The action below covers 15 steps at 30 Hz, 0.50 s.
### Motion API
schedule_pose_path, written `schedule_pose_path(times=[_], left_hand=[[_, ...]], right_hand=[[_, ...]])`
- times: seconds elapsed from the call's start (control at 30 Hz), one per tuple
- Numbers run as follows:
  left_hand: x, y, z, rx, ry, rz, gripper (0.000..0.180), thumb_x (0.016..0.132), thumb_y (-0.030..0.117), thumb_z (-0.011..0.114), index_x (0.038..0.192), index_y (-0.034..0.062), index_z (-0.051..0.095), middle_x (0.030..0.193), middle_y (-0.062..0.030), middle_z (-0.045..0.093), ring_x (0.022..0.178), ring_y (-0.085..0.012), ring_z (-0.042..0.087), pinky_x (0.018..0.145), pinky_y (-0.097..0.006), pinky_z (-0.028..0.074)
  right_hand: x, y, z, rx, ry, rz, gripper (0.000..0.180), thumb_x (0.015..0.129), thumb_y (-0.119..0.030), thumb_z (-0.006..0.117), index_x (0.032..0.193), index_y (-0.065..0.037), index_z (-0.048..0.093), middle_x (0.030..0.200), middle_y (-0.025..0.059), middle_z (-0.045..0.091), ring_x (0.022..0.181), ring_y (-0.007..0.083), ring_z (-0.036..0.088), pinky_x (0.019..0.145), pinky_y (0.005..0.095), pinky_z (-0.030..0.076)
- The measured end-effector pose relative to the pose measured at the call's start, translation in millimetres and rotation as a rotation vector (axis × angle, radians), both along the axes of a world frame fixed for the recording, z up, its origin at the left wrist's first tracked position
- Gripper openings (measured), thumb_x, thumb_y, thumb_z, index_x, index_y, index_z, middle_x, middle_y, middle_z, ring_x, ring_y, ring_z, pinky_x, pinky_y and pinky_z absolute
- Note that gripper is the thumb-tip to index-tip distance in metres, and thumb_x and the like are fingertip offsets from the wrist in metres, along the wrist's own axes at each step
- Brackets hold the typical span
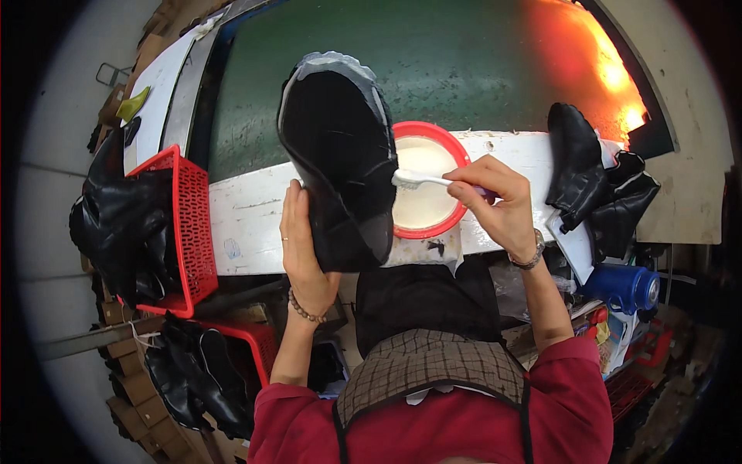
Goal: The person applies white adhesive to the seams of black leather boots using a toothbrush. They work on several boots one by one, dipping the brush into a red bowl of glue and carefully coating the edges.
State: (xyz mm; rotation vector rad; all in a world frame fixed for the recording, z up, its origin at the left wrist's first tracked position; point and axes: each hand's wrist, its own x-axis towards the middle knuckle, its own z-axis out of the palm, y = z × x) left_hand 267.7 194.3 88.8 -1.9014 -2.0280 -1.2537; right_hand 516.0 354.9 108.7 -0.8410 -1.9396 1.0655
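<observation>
black shoe upper (340,155) | upright, sole side facing up | white toothbrush (417,180) | bristles touching its edge

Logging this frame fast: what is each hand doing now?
Left hand: closed on the black boot.
Right hand: closed on the brush, bristles at the boot.

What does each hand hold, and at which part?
The left hand holds the black boot upper at its lower left edge. The right hand grips the white toothbrush by its handle end.
</observation>
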Motion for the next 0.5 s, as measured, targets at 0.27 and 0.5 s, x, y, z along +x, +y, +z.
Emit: schedule_pose_path(times=[0.27, 0.5], left_hand=[[7, -25, -6, -0.031, -0.307, -0.115, 0.082, 0.082, 0.003, 0.080, 0.151, -0.0100, 0.037, 0.147, -0.0299, 0.051, 0.137, -0.0413, 0.052, 0.113, -0.044, 0.041], [11, -3, 0, 0.034, -0.193, 0.004, 0.097, 0.080, 0.009, 0.082, 0.157, -0.0070, 0.026, 0.146, -0.0232, 0.055, 0.130, -0.0293, 0.058, 0.109, -0.038, 0.044]], right_hand=[[7, 26, 4, 0.283, 0.036, -0.156, 0.011, 0.085, -0.006, 0.082, 0.095, -0.003, 0.079, 0.084, 0.0047, 0.070, 0.071, 0.0104, 0.063, 0.058, 0.0249, 0.048], [8, 6, 20, 0.229, 0.050, -0.114, 0.012, 0.083, -0.004, 0.082, 0.094, -0.004, 0.079, 0.086, 0.0041, 0.071, 0.069, 0.0080, 0.062, 0.057, 0.0221, 0.047]])
